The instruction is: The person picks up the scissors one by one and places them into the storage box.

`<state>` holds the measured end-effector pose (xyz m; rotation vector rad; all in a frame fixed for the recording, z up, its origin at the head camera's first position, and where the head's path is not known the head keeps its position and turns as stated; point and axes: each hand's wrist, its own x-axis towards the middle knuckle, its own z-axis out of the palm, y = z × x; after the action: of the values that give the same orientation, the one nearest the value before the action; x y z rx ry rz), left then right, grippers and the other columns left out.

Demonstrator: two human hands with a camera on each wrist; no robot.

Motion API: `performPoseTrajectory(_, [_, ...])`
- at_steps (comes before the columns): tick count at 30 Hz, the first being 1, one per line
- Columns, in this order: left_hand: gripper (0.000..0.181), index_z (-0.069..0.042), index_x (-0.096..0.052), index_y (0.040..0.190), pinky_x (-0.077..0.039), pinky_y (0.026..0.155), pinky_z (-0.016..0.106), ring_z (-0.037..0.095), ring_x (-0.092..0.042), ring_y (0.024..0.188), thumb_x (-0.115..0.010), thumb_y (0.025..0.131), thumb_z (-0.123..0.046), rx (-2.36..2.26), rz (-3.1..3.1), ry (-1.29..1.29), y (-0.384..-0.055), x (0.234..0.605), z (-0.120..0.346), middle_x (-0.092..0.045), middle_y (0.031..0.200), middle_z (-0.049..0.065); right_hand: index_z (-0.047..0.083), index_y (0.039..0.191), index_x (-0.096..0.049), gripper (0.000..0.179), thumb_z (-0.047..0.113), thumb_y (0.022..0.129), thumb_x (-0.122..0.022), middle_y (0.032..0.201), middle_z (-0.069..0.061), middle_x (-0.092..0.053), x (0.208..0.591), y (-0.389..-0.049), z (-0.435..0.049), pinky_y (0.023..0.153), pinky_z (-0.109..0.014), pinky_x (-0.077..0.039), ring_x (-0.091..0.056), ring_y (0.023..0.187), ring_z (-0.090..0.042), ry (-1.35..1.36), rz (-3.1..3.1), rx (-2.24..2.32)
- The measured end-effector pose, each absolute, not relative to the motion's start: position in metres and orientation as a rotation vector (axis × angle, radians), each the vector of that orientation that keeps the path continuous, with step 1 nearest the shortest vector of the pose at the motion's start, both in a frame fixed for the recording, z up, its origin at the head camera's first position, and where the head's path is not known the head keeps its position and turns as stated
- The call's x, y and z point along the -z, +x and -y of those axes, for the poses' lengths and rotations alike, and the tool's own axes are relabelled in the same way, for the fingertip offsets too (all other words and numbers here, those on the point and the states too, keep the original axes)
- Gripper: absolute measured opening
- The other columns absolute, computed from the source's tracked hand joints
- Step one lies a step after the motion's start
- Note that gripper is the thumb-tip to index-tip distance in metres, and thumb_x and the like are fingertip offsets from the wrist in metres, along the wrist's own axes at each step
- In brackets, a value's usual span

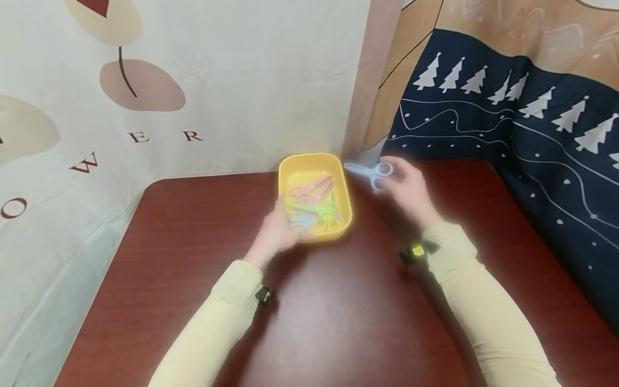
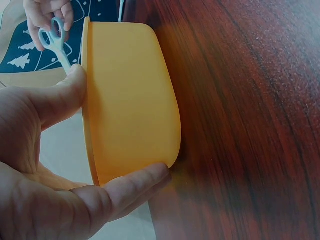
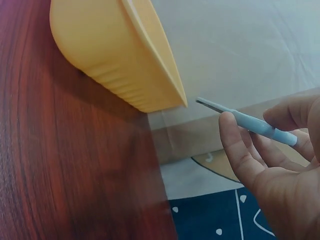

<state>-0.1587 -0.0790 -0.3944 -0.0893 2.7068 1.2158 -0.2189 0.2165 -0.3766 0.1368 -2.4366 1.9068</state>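
A yellow plastic bin [image 1: 347, 207] stands on the table near its back edge. My left hand [image 1: 276, 230] grips the bin's near left corner, the thumb on the rim and the fingers against the outer wall [image 2: 132, 100]. Inside lie several pairs of scissors: pink scissors [image 1: 309, 190] toward the back, yellow-green scissors [image 1: 316, 207] and light blue scissors [image 1: 301, 220] nearer the front. To the right of the bin, my right hand [image 1: 411, 189] pinches another pair of light blue scissors [image 3: 252, 123] by the handles. Their blades are together and point left, the tip close beside the rim.
The dark red wooden table [image 1: 193, 279] runs under both arms. Behind it hangs a pale printed cloth [image 1: 251, 86]; on the right side is a navy cloth [image 1: 459, 118] with white trees.
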Motion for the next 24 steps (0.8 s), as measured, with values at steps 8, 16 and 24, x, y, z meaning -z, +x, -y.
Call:
performPoseTrajectory(8, [0.109,-0.003,-0.021,0.159,-0.048,0.101,0.052,0.034,-0.060,0.109,-0.090,0.076,-0.019,-1.220,-2.717,-0.075,-0.159,0.395,0.079,-0.062,0.126,0.022,0.011,0.142,-0.059,0.049,0.003,0.095,-0.069,0.131,-0.014,-0.063,0.374,-0.219,-0.208,0.081,-0.027,-0.060,-0.068,0.109,-0.025,0.145,2.445,-1.921])
performPoseTrajectory(16, [0.107,-0.002,-0.022,0.159,-0.048,0.100,0.052,0.033,-0.059,0.108,-0.088,0.076,-0.018,-1.213,-2.717,-0.075,-0.159,0.395,0.080,-0.062,0.125,0.022,0.013,0.142,-0.059,0.049,0.006,0.094,-0.070,0.131,-0.012,-0.064,0.371,-0.218,-0.199,0.082,-0.028,-0.060,-0.069,0.108,-0.025,0.143,2.480,-1.894])
performPoseTrajectory(24, [0.104,-0.002,-0.024,0.157,-0.048,0.100,0.052,0.034,-0.060,0.109,-0.088,0.076,-0.018,-1.223,-2.707,-0.076,-0.159,0.393,0.079,-0.062,0.125,0.022,0.017,0.140,-0.061,0.047,0.010,0.095,-0.071,0.128,-0.007,-0.065,0.365,-0.218,-0.190,0.088,-0.033,-0.060,-0.070,0.105,-0.023,0.183,2.510,-1.857])
